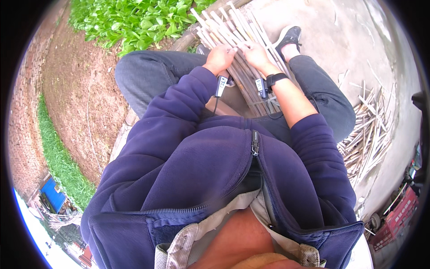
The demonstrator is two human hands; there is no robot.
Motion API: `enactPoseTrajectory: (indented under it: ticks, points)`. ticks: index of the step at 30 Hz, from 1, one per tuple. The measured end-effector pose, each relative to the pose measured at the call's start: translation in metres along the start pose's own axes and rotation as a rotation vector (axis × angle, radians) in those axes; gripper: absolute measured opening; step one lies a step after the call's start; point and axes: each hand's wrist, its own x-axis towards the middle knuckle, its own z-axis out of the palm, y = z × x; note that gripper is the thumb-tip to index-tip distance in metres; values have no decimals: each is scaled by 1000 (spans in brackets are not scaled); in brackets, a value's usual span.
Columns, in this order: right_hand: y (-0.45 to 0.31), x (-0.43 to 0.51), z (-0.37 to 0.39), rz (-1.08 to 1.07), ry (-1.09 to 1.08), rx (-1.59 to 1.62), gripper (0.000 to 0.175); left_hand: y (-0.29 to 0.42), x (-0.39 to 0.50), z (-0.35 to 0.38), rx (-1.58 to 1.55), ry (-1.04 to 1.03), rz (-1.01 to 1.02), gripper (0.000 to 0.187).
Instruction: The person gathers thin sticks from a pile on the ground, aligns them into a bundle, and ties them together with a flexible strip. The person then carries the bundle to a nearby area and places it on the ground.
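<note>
A bundle of long, thin wooden sticks lies between my legs, its far ends fanned out and its near part bound by a pale tie. My left hand rests at the bundle's left side with fingers curled. Close beside it, my right hand is on top of the sticks, fingers bent and a black band on the wrist. The fingertips of both hands nearly meet; whether they pinch a stick or something thin cannot be told. A small device with a cable sits at each wrist.
A heap of loose sticks lies on the concrete ground to the right of my leg. Leafy green plants grow at the upper left, behind an edging. Bare soil is at the left; a red crate stands lower right.
</note>
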Motion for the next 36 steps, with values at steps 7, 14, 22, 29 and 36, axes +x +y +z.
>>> enactPoseTrajectory:
  ticks: [7,14,22,29,36]
  points:
    - [-5,-4,12,-360,-214,-387,30,8,-9,-29,142,-135,84,29]
    - [-2,-8,17,-229,-316,-530,30,7,-5,-40,17,-200,31,27]
    - [3,13,9,73,-480,35,27,-29,1,-11,-336,-267,-147,22]
    - [-5,5,8,142,-375,-26,22,-35,0,-3,-334,-330,-163,19]
    - [-12,-15,29,-280,-31,-540,12,-26,-8,-6,-335,-214,-176,26]
